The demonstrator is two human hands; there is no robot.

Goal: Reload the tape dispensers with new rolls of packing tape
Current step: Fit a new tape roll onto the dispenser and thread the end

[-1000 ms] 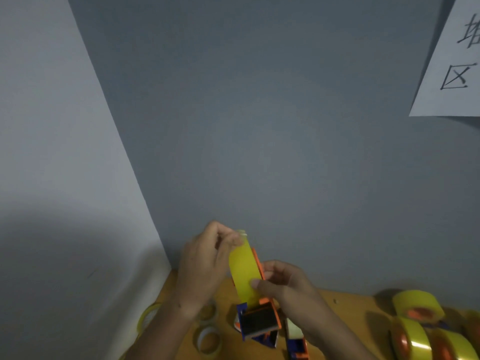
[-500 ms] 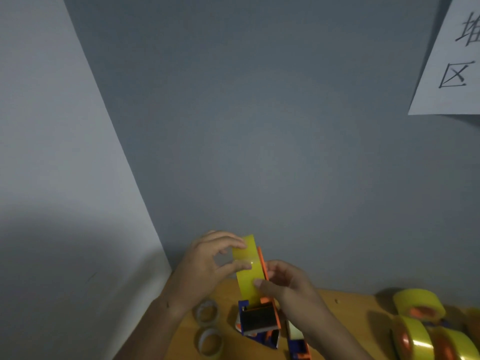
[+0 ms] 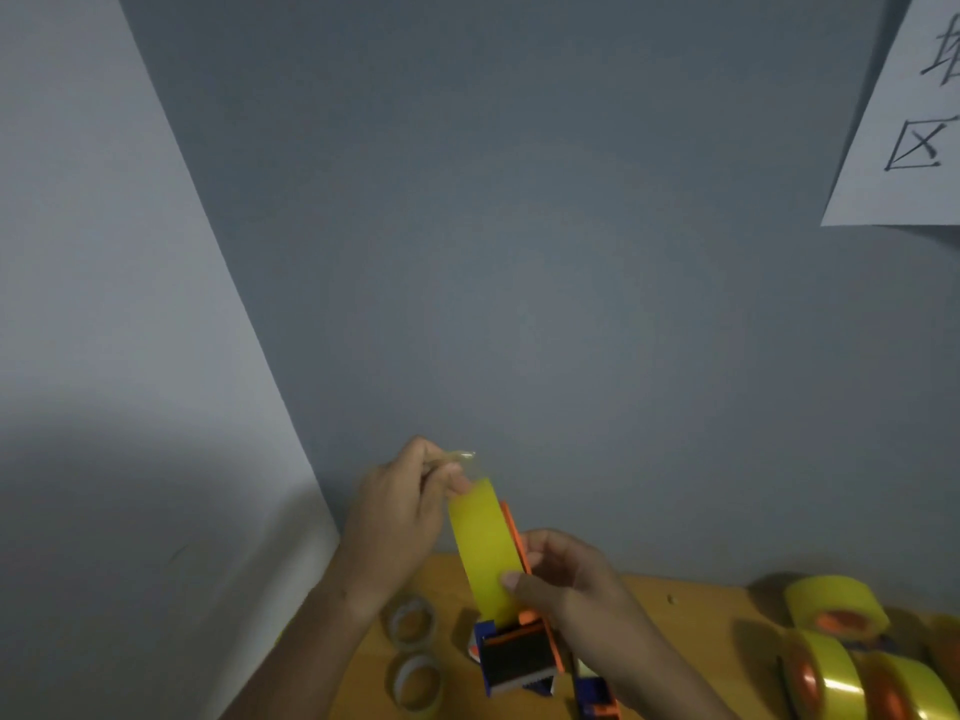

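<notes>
An orange and blue tape dispenser (image 3: 519,654) is held upright over the wooden table (image 3: 691,626), with a yellow roll of packing tape (image 3: 485,548) mounted on it. My right hand (image 3: 561,574) grips the dispenser and roll from the right, thumb pressed on the roll's face. At the roll's top, my left hand (image 3: 400,517) pinches the clear loose tape end (image 3: 460,456) and holds it lifted off the roll.
Two empty cardboard tape cores (image 3: 413,652) lie on the table left of the dispenser. Several loaded yellow-roll dispensers (image 3: 841,652) sit at the right. Another blue and orange dispenser (image 3: 597,698) lies under my right wrist. A paper sign (image 3: 914,122) hangs on the grey wall.
My left hand moved from the roll's side up to its top and now has the tape end peeled up between its fingers. The right hand kept its hold.
</notes>
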